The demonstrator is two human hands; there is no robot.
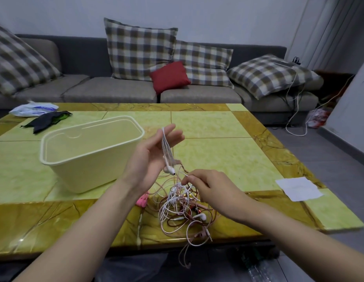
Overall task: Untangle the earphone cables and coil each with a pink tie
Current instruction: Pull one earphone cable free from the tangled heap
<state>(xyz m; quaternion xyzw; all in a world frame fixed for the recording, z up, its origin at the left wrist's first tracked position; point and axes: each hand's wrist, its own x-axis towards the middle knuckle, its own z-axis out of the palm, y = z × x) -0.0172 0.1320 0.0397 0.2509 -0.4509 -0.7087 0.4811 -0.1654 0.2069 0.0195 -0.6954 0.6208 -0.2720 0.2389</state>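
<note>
A tangle of white, pink and brown earphone cables point(181, 210) lies on the table's near edge, with some strands hanging over it. My left hand point(154, 153) is raised above the tangle, fingers straight, with several loops of white cable point(166, 148) wound around them; its plug dangles below. My right hand point(207, 185) hovers over the tangle and pinches a white strand between thumb and forefinger. A pink tie point(142, 200) peeks out beside my left wrist, partly hidden.
A cream plastic tub point(91, 151) stands on the green-and-amber tiled table point(228, 149) at left. A dark cloth point(46, 121) and plastic bag point(32, 109) lie far left, white paper point(298, 188) at right. A sofa with cushions is behind.
</note>
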